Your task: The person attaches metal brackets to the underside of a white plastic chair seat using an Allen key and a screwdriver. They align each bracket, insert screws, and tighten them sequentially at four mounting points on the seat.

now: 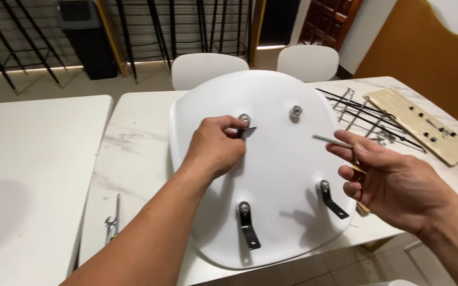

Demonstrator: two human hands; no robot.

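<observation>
A white plastic chair seat (276, 159) lies upside down on a marble-look table (133, 143). My left hand (216, 147) pinches a small black metal bracket (248, 132) at the seat's upper left bolt (244, 118). My right hand (393, 182) hovers over the seat's right edge, holding a thin silver hex key (332, 141) between thumb and fingers. Two more black brackets (248, 228) (333, 202) are bolted near the seat's front edge. A bare bolt (296, 111) sits at the upper right.
A spanner (111, 225) lies at the table's left front. Black metal rods (367, 114) and a wooden slat panel (425, 124) lie at the right. Two white chairs (208, 66) stand behind the table. A second white table (33, 175) is on the left.
</observation>
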